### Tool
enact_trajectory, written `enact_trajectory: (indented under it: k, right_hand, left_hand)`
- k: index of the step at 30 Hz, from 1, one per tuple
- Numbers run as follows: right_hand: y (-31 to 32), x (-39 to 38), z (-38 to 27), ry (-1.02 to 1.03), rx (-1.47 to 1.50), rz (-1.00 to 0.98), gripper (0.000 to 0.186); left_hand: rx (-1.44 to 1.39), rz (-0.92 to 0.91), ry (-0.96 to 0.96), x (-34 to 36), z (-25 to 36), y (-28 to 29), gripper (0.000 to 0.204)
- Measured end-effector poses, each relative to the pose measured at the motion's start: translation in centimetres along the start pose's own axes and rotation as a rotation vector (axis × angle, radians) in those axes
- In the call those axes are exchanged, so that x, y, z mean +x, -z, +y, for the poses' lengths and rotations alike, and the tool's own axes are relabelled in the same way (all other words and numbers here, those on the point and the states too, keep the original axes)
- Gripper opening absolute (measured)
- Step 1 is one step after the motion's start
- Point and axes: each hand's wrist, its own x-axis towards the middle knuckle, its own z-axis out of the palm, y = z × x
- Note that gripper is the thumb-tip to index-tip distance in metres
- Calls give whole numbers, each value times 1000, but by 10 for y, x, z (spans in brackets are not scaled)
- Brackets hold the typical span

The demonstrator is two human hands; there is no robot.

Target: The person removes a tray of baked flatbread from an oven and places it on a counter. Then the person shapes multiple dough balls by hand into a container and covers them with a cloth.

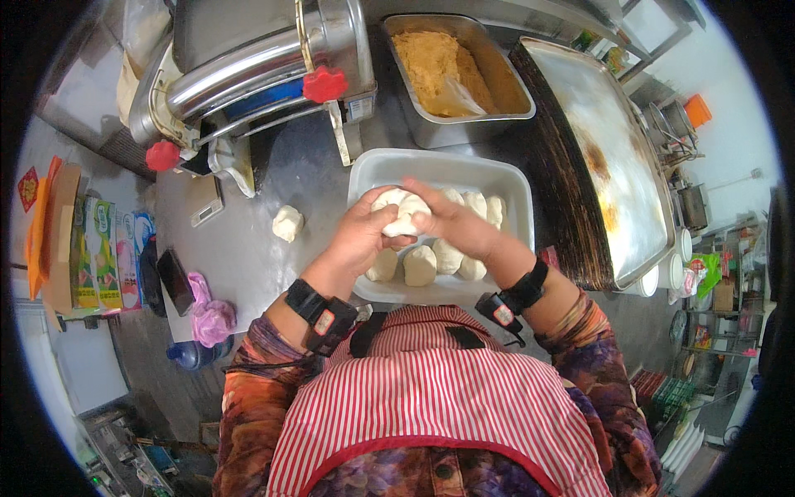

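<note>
left hand (364, 228): fingers curled, closed grip | right hand (451, 224): cupped, touching left

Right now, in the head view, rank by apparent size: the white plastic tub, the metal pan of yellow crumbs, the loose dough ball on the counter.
1. White plastic tub
2. Metal pan of yellow crumbs, slightly smaller; it sits farther from the camera, so this is unsure
3. Loose dough ball, clearly smallest

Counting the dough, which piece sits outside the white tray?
The lone dough ball on the steel counter, left of the white tray, beside the roller machine; the others lie inside it.
</note>
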Motion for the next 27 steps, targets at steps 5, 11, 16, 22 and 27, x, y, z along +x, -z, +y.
enact_trajectory:
  k: [5, 11, 16, 22, 27]
  right_hand:
    - [-4, 6, 3, 70, -593, -1, 51]
    - [-5, 9, -5, -4, -394, -84, 59]
    - [-3, 5, 4, 54, -498, -50, 83]
    - [2, 23, 14, 198, -771, 64, 34]
    - [5, 41, 26, 308, -944, 159, 47]
  left_hand:
    - [-97, 35, -55, -2, -11, -21, 43]
    - [121, 223, -11, 1, -11, -24, 43]
    - [35, 186, -21, 0, -16, -21, 50]
    - [-290, -82, 51, -11, -11, -4, 63]
    - [-318, 92, -140, -29, -2, 29, 62]
